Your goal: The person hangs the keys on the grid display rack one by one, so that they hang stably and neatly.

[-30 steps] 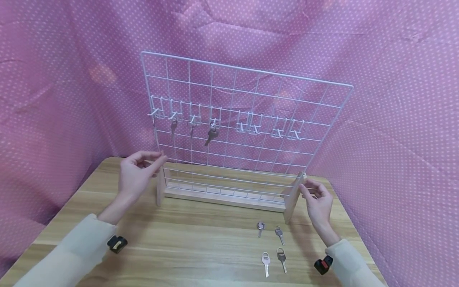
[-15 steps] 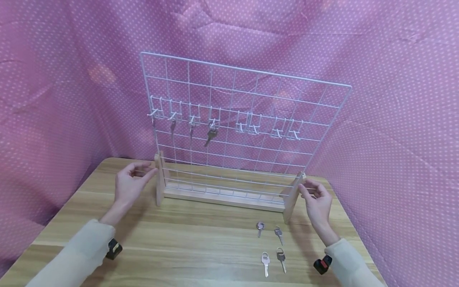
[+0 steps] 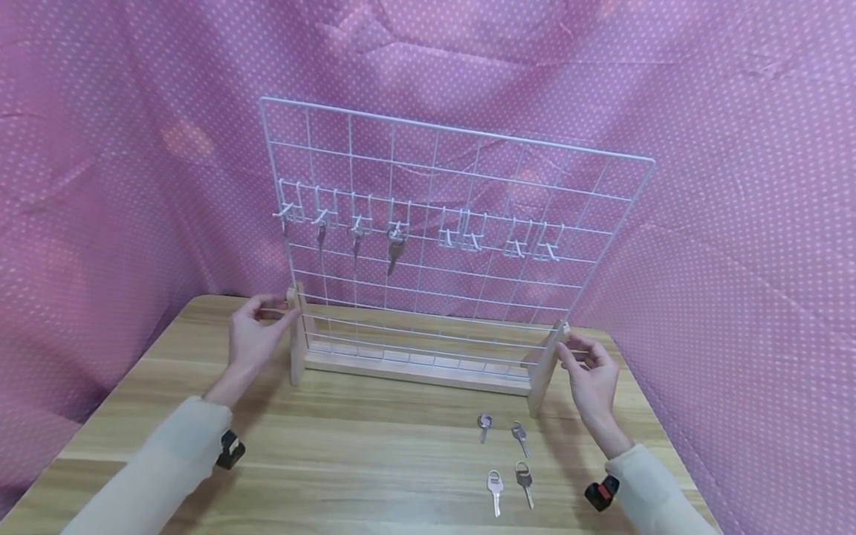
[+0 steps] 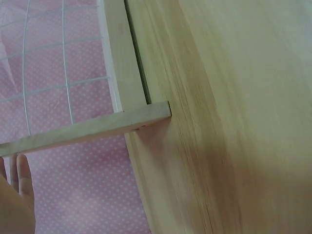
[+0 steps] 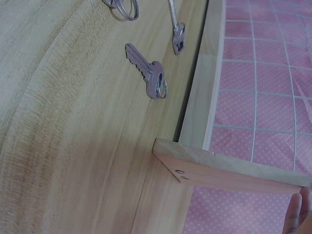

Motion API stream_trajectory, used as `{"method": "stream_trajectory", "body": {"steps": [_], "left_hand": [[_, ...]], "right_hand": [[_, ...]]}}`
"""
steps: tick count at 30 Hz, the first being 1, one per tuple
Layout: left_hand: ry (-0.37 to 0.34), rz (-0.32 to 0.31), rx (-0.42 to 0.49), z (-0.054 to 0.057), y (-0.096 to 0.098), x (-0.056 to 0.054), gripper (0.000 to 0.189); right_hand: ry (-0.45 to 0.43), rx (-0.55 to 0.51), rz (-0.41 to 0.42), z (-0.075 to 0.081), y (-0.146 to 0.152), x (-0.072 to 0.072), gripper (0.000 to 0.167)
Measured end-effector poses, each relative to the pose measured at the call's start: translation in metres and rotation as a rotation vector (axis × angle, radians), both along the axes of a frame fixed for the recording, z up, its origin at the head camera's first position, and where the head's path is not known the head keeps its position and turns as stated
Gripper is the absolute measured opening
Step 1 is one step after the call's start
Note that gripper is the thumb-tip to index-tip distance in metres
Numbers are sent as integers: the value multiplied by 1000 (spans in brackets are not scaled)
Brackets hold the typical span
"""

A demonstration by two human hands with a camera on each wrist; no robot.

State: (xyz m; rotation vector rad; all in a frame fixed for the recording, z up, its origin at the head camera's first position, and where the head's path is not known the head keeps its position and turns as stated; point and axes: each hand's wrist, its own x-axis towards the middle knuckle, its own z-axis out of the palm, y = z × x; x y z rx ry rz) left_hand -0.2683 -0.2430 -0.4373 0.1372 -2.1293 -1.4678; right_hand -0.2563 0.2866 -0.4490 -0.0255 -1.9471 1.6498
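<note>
A white wire grid rack point(image 3: 458, 131) stands upright between two wooden side posts on the table. My left hand point(image 3: 255, 334) is at the upper part of the left post point(image 3: 297, 345), with its fingertips right at the outer face. On the other side, my right hand point(image 3: 591, 377) touches the outer face of the right post point(image 3: 545, 371). Both wrist views show straight fingers point(image 4: 24, 176) against the wood. White hooks line the grid; keys hang from several on the left, including a dark key point(image 3: 396, 251). The right-hand hooks point(image 3: 515, 247) carry nothing.
Several loose keys with rings lie on the wooden table point(image 3: 361, 461) in front of the right post, among them a silver key point(image 3: 495, 484) and a darker key point(image 3: 524, 478). Pink dotted cloth point(image 3: 749, 223) surrounds the table at the back and sides.
My left hand drew back from the top of the left post, then returned to its side. The rack shifted very slightly left, and the dark hanging key swung. My right hand stayed at its post.
</note>
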Motion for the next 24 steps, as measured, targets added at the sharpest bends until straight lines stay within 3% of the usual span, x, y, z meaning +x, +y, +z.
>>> {"method": "stream_trajectory", "body": {"steps": [5,12,20,24], "left_hand": [[-15,-2,19,1,3,-3,39],[34,-1,31,2,3,-7,34],[31,2,40,0,4,-6,36],[28,5,31,-1,4,-6,36]], "right_hand": [[2,7,-1,0,0,1,29],[-3,27,10,-2,1,6,30],[45,183,-18,-14,1,24,26],[74,321,43,-21,-2,32,24]]}}
